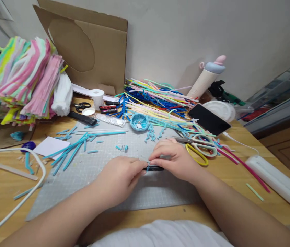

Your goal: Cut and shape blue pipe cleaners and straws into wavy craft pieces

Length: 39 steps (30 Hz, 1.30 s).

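Above the grey cutting mat [160, 195], my left hand [120, 175] is closed on one end of a thin black rod [156, 168]. A light-blue pipe cleaner [148, 167] crosses the rod by my left fingertips. My right hand [174, 157] pinches thumb to fingers over the rod, at the pipe cleaner's end, which the fingers mostly hide. Beyond my hands sits a round blue pipe-cleaner bowl [139, 122], with curled blue strands [151, 133] beside it. A small blue coil [123, 148] and cut blue pieces [70, 152] lie to the left.
Scissors [198, 144] lie right of my right hand. Loose coloured pipe cleaners [157, 99] spread along the wall, near a phone [209, 120]. Bundles of pipe cleaners [26, 75] and cardboard [106, 51] stand at back left. A white cable [42, 171] arches at left; a power strip [278, 181] lies right.
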Each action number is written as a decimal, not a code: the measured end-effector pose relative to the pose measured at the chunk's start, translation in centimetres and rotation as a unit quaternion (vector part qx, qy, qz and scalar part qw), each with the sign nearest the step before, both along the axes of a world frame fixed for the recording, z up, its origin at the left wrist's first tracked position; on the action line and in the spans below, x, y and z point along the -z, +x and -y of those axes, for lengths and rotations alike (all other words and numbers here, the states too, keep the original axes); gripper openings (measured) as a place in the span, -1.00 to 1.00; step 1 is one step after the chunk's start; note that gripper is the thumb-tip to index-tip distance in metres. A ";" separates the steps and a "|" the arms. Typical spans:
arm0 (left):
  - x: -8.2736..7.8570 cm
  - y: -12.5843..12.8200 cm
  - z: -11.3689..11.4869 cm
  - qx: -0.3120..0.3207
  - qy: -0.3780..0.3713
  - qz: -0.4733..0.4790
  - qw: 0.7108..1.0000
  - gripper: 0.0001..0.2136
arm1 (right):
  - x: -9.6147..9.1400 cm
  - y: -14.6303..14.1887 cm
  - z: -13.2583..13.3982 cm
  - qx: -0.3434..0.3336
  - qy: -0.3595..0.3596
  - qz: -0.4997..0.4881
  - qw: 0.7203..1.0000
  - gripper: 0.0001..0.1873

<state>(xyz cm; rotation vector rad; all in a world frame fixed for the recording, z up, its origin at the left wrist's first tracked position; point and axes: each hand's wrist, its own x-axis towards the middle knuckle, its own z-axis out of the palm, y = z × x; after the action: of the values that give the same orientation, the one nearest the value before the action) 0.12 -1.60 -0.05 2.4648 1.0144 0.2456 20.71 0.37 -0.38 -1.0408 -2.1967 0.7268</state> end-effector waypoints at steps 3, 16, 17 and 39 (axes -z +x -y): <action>-0.1 -0.1 -0.1 -0.001 -0.033 0.043 0.999 -0.77 | 0.2 -0.1 -0.3 0.003 -0.108 -0.079 0.991 -0.93; -0.4 -0.1 -0.8 -0.169 -0.172 0.236 0.941 -0.76 | 1.2 -1.4 0.7 0.075 -0.156 -0.073 0.982 -0.85; -0.3 -0.1 -0.9 -0.186 -0.175 0.243 0.936 -0.75 | 1.2 -1.5 1.0 0.081 -0.108 -0.047 0.990 -0.84; 0.1 -0.3 -0.7 0.026 0.088 -0.039 0.995 -0.78 | -1.1 -0.5 1.9 0.033 0.004 0.020 0.999 -0.93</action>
<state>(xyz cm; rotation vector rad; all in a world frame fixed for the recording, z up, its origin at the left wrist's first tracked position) -0.19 -0.93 -0.15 2.6740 0.9979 0.2313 20.17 -1.50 0.71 -1.1269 -2.1872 0.6726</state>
